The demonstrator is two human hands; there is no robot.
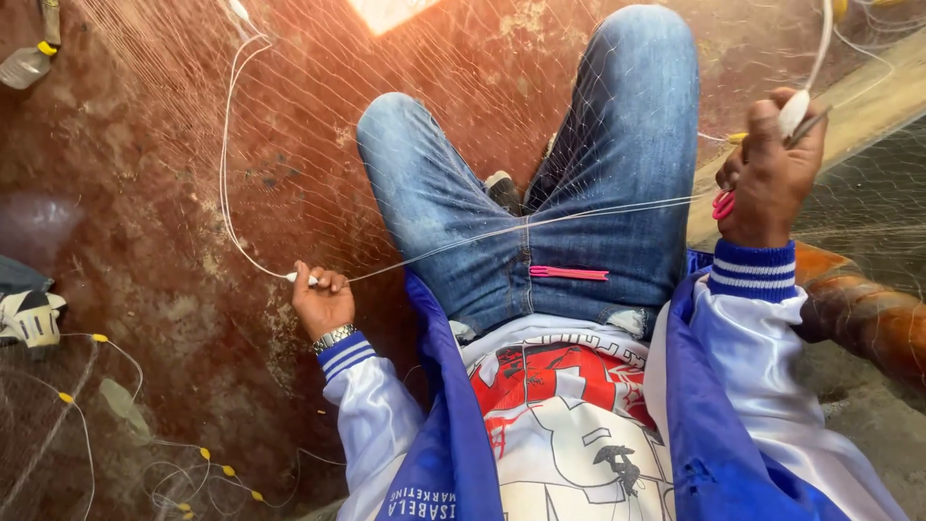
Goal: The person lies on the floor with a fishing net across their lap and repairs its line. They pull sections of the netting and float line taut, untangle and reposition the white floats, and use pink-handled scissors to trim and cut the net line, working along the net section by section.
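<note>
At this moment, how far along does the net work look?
Done: cannot be told; no finished stretch stands out in the fine net draped over the knees. In hand: the left hand pinches the white cord, pulling strands taut across the lap toward the right hand, which grips a white netting tool. Left: much net lies spread over the floor, more bunched with yellow floats.

The floor [193,222] is rough, reddish-brown and stained, with pale worn patches. At its top edge lies a bright patch of light [391,10]. In the upper left corner of the floor rests a clear plastic bottle [24,66] with a yellow cap. Near the lower left corner of the floor lie small yellow floats [207,458] on thin lines.
</note>
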